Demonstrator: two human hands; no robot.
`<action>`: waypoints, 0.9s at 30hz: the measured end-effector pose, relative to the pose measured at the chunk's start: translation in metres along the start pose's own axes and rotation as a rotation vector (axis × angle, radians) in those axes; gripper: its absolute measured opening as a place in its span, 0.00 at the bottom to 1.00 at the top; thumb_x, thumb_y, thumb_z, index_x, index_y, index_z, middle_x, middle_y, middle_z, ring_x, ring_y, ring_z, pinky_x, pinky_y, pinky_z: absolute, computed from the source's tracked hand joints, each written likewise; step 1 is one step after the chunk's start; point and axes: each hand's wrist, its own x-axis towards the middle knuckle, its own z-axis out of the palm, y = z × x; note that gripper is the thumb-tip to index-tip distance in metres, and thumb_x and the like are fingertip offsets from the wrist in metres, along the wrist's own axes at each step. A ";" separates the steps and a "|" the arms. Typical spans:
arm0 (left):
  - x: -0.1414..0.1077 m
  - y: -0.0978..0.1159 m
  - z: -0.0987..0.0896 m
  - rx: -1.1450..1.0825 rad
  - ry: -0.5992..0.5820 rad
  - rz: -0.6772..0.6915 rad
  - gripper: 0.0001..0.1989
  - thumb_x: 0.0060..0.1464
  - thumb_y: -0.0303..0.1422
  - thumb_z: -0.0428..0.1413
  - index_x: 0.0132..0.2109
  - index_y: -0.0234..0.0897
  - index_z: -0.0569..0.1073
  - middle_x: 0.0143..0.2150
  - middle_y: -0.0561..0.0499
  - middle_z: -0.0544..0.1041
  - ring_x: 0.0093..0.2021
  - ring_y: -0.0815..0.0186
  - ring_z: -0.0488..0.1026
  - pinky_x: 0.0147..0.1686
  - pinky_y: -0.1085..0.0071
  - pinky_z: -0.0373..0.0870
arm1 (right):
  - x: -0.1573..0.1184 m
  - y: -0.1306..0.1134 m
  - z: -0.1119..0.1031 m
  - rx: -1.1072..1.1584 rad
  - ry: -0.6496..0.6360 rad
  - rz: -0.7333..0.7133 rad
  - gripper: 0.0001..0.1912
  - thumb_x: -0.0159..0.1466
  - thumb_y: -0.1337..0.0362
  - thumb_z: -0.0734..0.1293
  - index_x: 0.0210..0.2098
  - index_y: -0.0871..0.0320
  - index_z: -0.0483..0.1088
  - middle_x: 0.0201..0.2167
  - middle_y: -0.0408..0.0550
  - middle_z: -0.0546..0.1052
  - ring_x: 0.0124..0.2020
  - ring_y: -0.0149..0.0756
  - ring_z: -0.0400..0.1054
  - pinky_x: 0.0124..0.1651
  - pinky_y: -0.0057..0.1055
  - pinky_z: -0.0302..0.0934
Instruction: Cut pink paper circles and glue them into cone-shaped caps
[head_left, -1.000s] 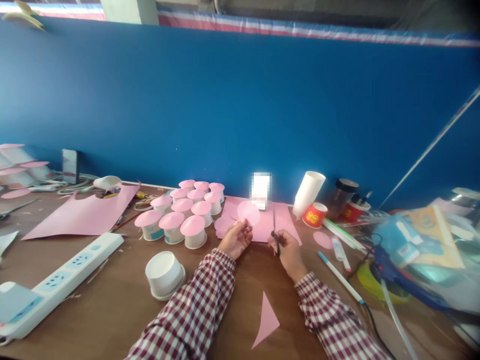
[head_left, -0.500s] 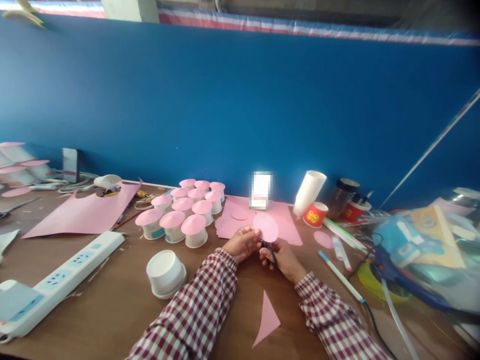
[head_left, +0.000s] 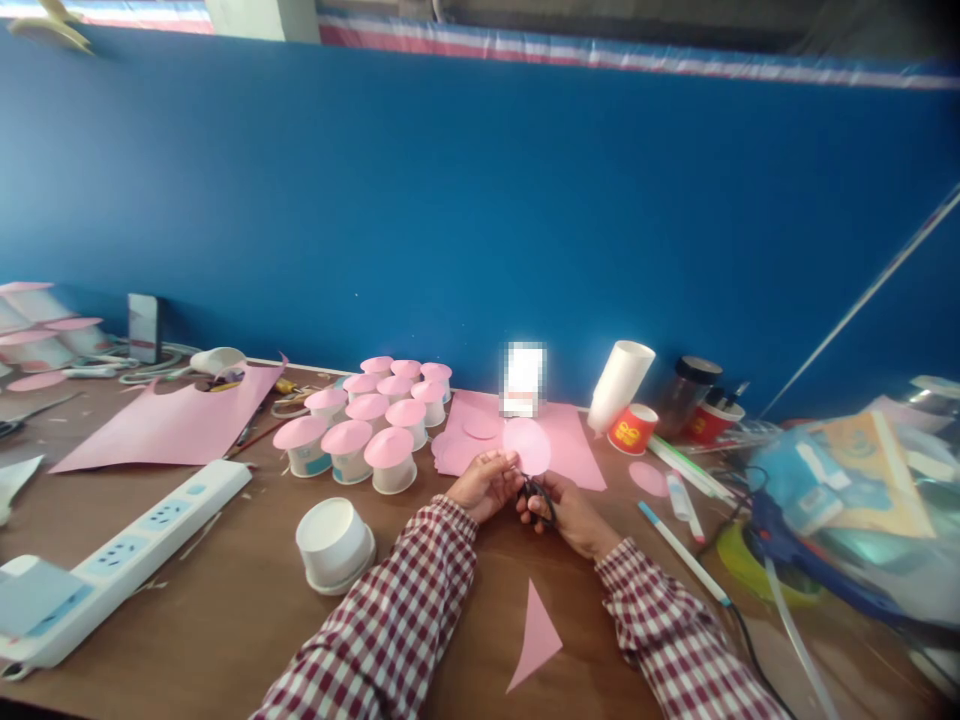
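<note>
Between thumb and fingers, my left hand [head_left: 486, 485] pinches the lower left edge of a round pink paper disc [head_left: 526, 446]. My right hand [head_left: 564, 508] is closed round the dark handles of a pair of scissors [head_left: 538, 500], close under the disc; the blades are hard to make out. Behind the hands lie pink paper sheets [head_left: 577, 450] with another pink circle on top. Nearer me, a pink triangular offcut [head_left: 535, 640] rests on the brown table [head_left: 465, 670].
Left of my hands stand several upturned paper cups with pink cone tops [head_left: 390, 447] and a white cup [head_left: 330, 540]. Further left are a power strip [head_left: 142, 550] and a cut pink sheet [head_left: 180, 420]. To the right are stacked white cups [head_left: 621, 385], a red cup [head_left: 632, 428] and a marker [head_left: 682, 552].
The pink disc has shifted slightly left and turned a little in my left hand. The scissors have tilted a little in my right hand.
</note>
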 end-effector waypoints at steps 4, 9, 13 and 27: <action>0.001 0.001 -0.002 -0.040 0.044 0.031 0.09 0.44 0.30 0.63 0.29 0.31 0.69 0.22 0.54 0.71 0.23 0.76 0.71 0.24 0.83 0.69 | -0.001 -0.002 0.001 -0.012 0.011 0.002 0.13 0.53 0.59 0.71 0.30 0.60 0.65 0.31 0.47 0.75 0.31 0.30 0.69 0.28 0.24 0.63; 0.001 0.002 -0.003 -0.050 0.053 0.040 0.09 0.44 0.29 0.63 0.28 0.31 0.69 0.22 0.54 0.71 0.23 0.75 0.71 0.24 0.83 0.70 | -0.001 -0.004 0.003 0.016 0.025 0.008 0.13 0.52 0.60 0.72 0.32 0.58 0.65 0.31 0.45 0.75 0.31 0.29 0.69 0.28 0.24 0.63; 0.000 0.002 -0.001 -0.044 0.068 0.042 0.10 0.43 0.29 0.63 0.28 0.31 0.68 0.23 0.54 0.71 0.23 0.76 0.71 0.26 0.82 0.70 | -0.001 -0.005 0.005 0.033 0.029 0.009 0.19 0.51 0.62 0.72 0.41 0.56 0.65 0.30 0.44 0.74 0.31 0.30 0.70 0.29 0.25 0.63; 0.005 0.005 -0.003 -0.137 0.159 0.147 0.08 0.44 0.29 0.62 0.31 0.33 0.70 0.29 0.54 0.72 0.30 0.75 0.71 0.30 0.80 0.70 | 0.005 0.001 -0.002 0.043 0.239 -0.058 0.22 0.51 0.59 0.71 0.44 0.57 0.67 0.29 0.44 0.72 0.28 0.30 0.68 0.23 0.23 0.59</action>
